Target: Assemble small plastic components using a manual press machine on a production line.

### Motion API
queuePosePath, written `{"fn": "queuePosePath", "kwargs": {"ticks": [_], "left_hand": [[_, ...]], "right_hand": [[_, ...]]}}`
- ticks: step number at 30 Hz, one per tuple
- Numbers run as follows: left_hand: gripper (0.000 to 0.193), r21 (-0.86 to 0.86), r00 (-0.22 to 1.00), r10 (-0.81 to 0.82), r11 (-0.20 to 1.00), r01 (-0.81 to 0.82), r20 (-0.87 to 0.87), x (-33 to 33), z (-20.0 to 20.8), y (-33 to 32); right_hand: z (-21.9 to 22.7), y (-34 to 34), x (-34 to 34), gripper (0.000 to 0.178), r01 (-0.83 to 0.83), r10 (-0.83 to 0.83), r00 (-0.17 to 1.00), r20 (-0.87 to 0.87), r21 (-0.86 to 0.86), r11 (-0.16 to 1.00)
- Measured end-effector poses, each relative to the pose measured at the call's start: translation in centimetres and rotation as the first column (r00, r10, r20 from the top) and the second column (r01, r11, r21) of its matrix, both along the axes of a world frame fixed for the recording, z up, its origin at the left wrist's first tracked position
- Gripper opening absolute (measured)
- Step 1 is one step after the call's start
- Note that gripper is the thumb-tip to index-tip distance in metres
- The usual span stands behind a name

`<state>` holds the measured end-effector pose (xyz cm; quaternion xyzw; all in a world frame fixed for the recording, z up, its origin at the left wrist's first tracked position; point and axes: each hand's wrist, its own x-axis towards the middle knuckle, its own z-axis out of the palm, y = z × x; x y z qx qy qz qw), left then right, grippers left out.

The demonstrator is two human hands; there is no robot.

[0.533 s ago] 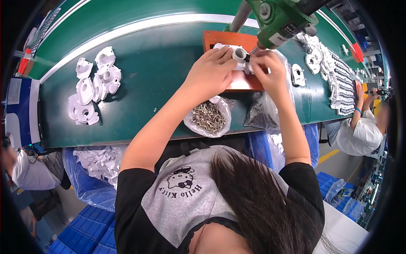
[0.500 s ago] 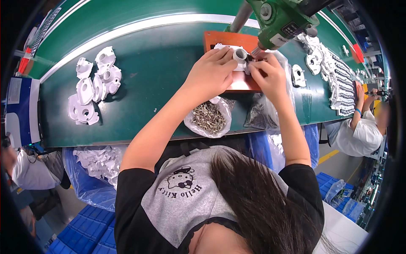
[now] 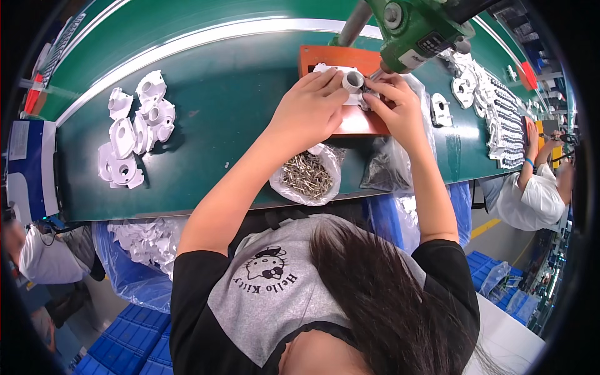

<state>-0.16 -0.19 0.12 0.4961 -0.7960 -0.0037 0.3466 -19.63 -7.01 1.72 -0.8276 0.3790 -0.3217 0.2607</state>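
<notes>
A white plastic housing (image 3: 347, 87) with a round raised collar rests on an orange block (image 3: 360, 125) beneath a green press machine (image 3: 409, 34). My left hand (image 3: 309, 107) lies over the housing's left side, fingers across its top and thumb along the near edge, gripping it. Close by the collar's right side, my right hand (image 3: 399, 107) is closed in a pinch below the press tip. Whatever sits between those fingertips is too small and covered to make out.
An open bag of metal screws (image 3: 307, 175) sits at the table's near edge, beside a clear plastic bag (image 3: 390, 165). Loose white housings (image 3: 125, 137) lie at left; more stand in rows (image 3: 505, 128) at right. A co-worker (image 3: 528, 187) sits beyond them.
My right hand's fingertips have shifted slightly left, closer to the collar. My left hand stays on the housing. The whole view has tilted a little.
</notes>
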Motion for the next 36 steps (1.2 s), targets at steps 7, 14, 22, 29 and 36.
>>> {"fn": "queuePosePath", "kwargs": {"ticks": [7,14,22,29,36], "left_hand": [[0.014,-0.005,1.000,0.002,1.000,-0.002,-0.007,0.0,-0.3,-0.1],[0.014,-0.011,1.000,-0.006,1.000,0.006,-0.015,0.0,-0.1,0.0],[0.015,-0.020,1.000,-0.003,1.000,0.002,-0.015,-0.1,-0.2,-0.1],[0.014,-0.035,1.000,0.006,0.999,-0.006,-0.017,-0.2,0.0,0.0],[0.012,-0.056,1.000,-0.008,0.998,0.006,-0.026,-0.4,-0.1,-0.3]], "right_hand": [[0.0,-0.5,0.1,0.019,-0.027,0.026,0.999,0.027,0.062,0.998],[0.1,-0.9,-0.1,0.017,-0.023,-0.018,0.976,0.217,0.186,0.982],[1.2,-1.0,-0.1,0.022,0.034,-0.049,0.995,0.082,0.180,0.983],[1.8,-4.3,-0.3,0.026,-0.102,0.117,0.993,-0.005,0.459,0.883],[3.0,-8.1,-0.3,0.029,-0.268,0.366,0.930,-0.025,0.634,0.725]]}}
